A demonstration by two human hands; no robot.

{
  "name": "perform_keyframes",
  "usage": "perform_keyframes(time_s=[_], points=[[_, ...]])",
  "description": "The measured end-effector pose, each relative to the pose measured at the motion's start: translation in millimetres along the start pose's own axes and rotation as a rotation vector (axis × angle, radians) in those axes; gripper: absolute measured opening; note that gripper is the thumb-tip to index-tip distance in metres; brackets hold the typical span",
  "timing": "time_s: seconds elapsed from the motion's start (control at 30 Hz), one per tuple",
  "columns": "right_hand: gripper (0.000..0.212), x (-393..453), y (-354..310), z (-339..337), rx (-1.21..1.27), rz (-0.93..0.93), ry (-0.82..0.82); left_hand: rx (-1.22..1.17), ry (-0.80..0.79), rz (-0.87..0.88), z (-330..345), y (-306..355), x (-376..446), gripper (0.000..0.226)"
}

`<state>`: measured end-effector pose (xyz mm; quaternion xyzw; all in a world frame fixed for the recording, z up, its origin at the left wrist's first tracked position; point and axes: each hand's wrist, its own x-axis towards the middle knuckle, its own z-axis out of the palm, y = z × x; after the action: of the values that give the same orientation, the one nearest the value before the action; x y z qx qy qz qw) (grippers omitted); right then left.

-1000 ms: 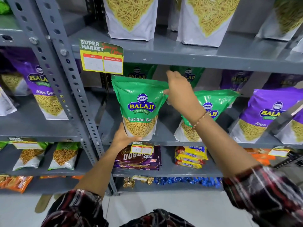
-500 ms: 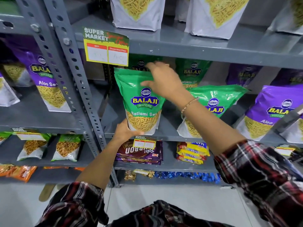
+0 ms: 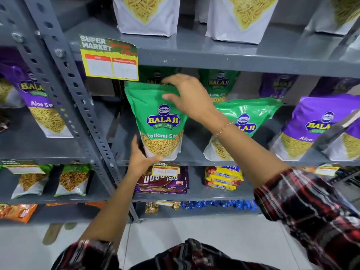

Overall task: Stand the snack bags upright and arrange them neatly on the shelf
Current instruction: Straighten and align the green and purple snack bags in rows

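Observation:
A green Balaji Ratlami Sev bag (image 3: pixel 155 112) stands upright at the left front of the middle grey shelf (image 3: pixel 194 163). My left hand (image 3: pixel 140 154) grips its bottom left corner. My right hand (image 3: pixel 187 96) pinches the bag's top edge, thumb in front, fingers behind. To its right a second green bag (image 3: pixel 251 114) leans tilted, partly behind my right forearm. More green bags (image 3: pixel 219 82) stand at the back of the shelf. A purple Aloo Sev bag (image 3: pixel 315 125) leans at the right.
A perforated grey upright (image 3: pixel 78 98) borders the shelf on the left, and a yellow price tag (image 3: pixel 110 59) hangs from the shelf above. White-bottomed bags (image 3: pixel 148 18) stand on the upper shelf. Biscuit packs (image 3: pixel 165 180) lie on the shelf below. Another purple bag (image 3: pixel 39 98) stands in the left bay.
My right hand slid left along the bag's top, from its right corner to its middle. The bag moved back onto the shelf, held more upright. My left hand stayed at its base.

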<state>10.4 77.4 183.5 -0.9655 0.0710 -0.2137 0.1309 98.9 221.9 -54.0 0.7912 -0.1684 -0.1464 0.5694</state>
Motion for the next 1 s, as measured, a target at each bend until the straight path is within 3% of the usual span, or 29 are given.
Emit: perform_keyframes(time_s=[0.03, 0.1, 0.13, 0.2, 0.3, 0.43, 0.53, 0.67, 0.77, 0.93, 1.0], points=[[0.040, -11.0, 11.6, -6.7, 0.008, -0.014, 0.033, -0.044, 0.108, 0.029, 1.5, -0.7, -8.9, 0.102], [0.034, -32.7, 41.4, -25.9, 0.033, 0.022, 0.096, -0.028, 0.308, 0.158, 10.8, 3.6, -33.0, 0.064], [0.032, -43.0, 58.4, -37.4, 0.033, 0.060, 0.108, -0.005, 0.327, 0.246, 20.1, 10.1, -46.3, 0.043], [0.031, -60.0, 90.1, -61.2, 0.007, 0.133, 0.075, 0.063, 0.154, 0.410, 48.5, 30.5, -64.8, 0.017], [0.038, -67.4, 125.1, -83.2, -0.074, 0.188, -0.050, 0.235, -0.235, 0.488, 107.5, 55.1, -58.0, 0.037], [0.044, -66.3, 136.9, -85.0, -0.146, 0.209, -0.231, 0.128, -0.481, 0.224, 164.7, 88.0, -43.8, 0.107], [0.037, -66.3, 140.3, -75.2, -0.183, 0.185, -0.253, 0.064, -0.438, 0.107, 182.4, 85.5, -30.5, 0.096], [0.028, -61.1, 142.6, -69.1, -0.215, 0.196, -0.065, 0.143, -0.340, 0.049, 188.1, 76.0, -26.9, 0.069], [0.026, -58.8, 145.3, -68.4, -0.133, 0.230, 0.015, 0.136, -0.324, 0.062, 188.7, 82.5, -31.3, 0.064], [0.046, -66.2, 165.0, -80.5, -0.044, 0.096, -0.259, 0.160, -0.329, 0.083, 187.4, 80.8, -30.8, 0.065], [0.053, -73.7, 182.9, -88.7, -0.136, 0.120, -0.283, 0.163, -0.324, 0.090, 187.6, 81.4, -31.4, 0.065]])
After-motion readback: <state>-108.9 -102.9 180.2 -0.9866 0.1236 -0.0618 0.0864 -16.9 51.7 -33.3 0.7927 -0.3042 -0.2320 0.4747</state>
